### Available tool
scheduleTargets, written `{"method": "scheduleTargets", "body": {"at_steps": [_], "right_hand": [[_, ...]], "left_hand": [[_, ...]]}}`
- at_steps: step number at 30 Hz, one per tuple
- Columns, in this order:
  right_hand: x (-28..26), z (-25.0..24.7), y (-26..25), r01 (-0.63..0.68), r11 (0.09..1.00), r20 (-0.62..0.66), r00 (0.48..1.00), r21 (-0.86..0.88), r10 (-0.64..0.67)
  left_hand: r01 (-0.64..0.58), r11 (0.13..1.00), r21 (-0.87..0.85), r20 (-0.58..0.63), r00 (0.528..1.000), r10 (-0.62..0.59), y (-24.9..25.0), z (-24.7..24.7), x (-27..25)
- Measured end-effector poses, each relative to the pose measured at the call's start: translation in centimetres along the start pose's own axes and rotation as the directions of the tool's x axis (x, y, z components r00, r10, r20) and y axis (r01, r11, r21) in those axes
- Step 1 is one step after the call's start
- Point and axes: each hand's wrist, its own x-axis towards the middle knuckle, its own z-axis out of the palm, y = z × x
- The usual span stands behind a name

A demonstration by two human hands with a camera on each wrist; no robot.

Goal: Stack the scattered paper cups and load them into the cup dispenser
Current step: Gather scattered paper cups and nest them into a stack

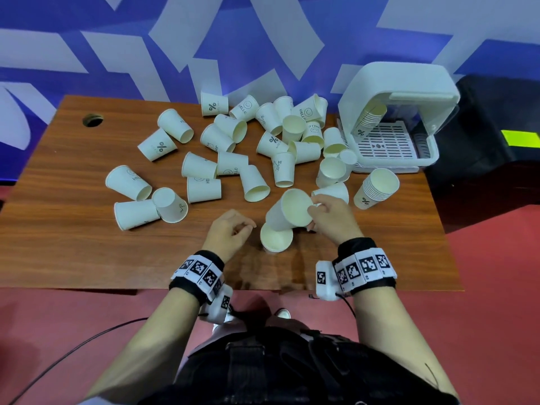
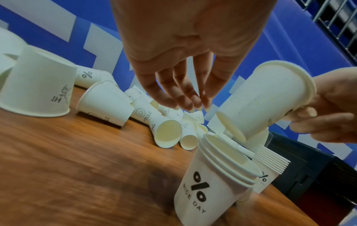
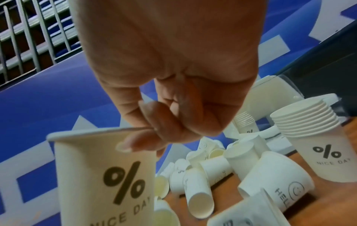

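My right hand [image 1: 314, 213] pinches the rim of a white paper cup [image 1: 290, 210], thumb inside the rim in the right wrist view [image 3: 127, 145]. The cup [image 2: 266, 104] hangs tilted just above a short upright stack of cups [image 1: 276, 238] near the table's front. My left hand [image 1: 242, 228] hovers left of that stack [image 2: 218, 175], fingers loosely curled and empty. Many loose cups [image 1: 230, 162] lie scattered across the middle of the table. The white cup dispenser [image 1: 400, 112] stands open at the back right with a stack [image 1: 368, 118] leaning inside.
A taller stack of cups [image 1: 377, 188] stands in front of the dispenser, right of my right hand. The wooden table [image 1: 73, 229] has a cable hole [image 1: 93, 120] at the back left. A black box [image 1: 496, 141] sits beyond the table's right edge.
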Motion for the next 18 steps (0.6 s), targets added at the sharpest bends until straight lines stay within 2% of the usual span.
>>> {"method": "scheduleTargets", "body": {"at_steps": [3,8,11,14,18], "right_hand": [[0.2,1.5,0.7,-0.013,0.997,0.082,0.996,-0.076,0.019],[1.4,1.9,1.6,-0.061,0.986,0.107,0.991,-0.152,0.078],[2.3,1.5,2.7,-0.148,0.981,0.013,0.989,-0.126,0.151],[3.1,1.0,3.9,-0.253,0.961,-0.122,0.963,-0.113,0.240],[3.8,1.5,5.2,-0.388,0.911,-0.129,0.919,-0.139,0.372]], "left_hand": [[0.046,0.999,-0.020,-0.001,0.999,-0.046,-0.4,0.0,0.0],[0.111,0.994,0.022,0.045,0.993,-0.112,-0.7,0.3,0.0],[0.142,0.990,0.028,0.064,0.988,-0.143,-0.7,0.4,0.1],[0.166,0.985,0.040,0.082,0.982,-0.169,-1.0,0.6,0.3],[0.184,0.982,0.035,0.092,0.978,-0.187,-1.2,0.8,0.5]]}}
